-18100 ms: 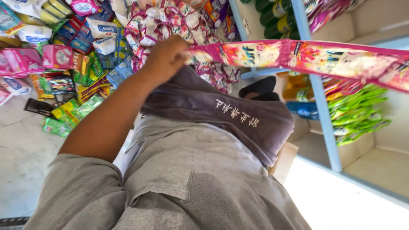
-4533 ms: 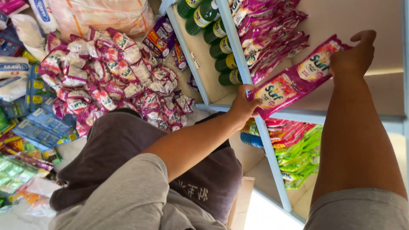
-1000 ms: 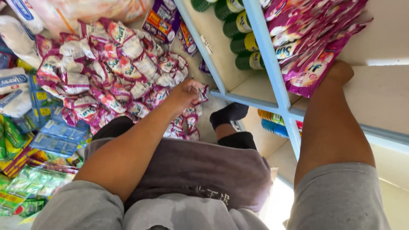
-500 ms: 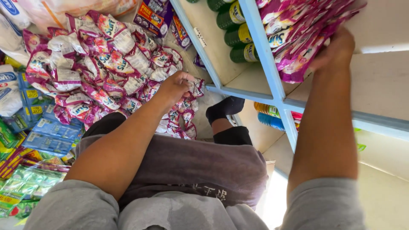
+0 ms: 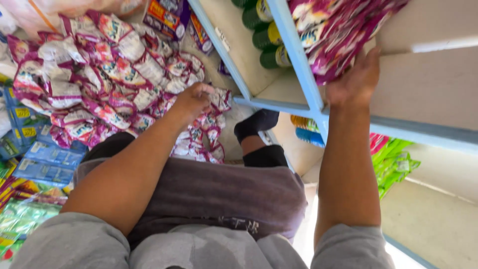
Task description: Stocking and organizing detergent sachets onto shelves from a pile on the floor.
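The right hand point(image 5: 354, 79) is pressed with spread fingers against the pink sachets point(image 5: 343, 35) hanging over the blue shelf edge point(image 5: 303, 74). The left hand point(image 5: 191, 99) is closed on a sachet strip point(image 5: 214, 124) at the floor pile's point(image 5: 99, 89) near edge; open shelf board is left right of the sachets.

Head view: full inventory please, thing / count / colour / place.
sachet heap: many, pink-white, floor left
shelved sachets: a bundle, magenta, upper shelf right
bottles: several, green with yellow labels, shelf centre
blue packets: several, floor far left
green packets: several, lower shelf right
shelf frame: one, light blue
left hand: on the sachet heap
right hand: against the shelved sachets
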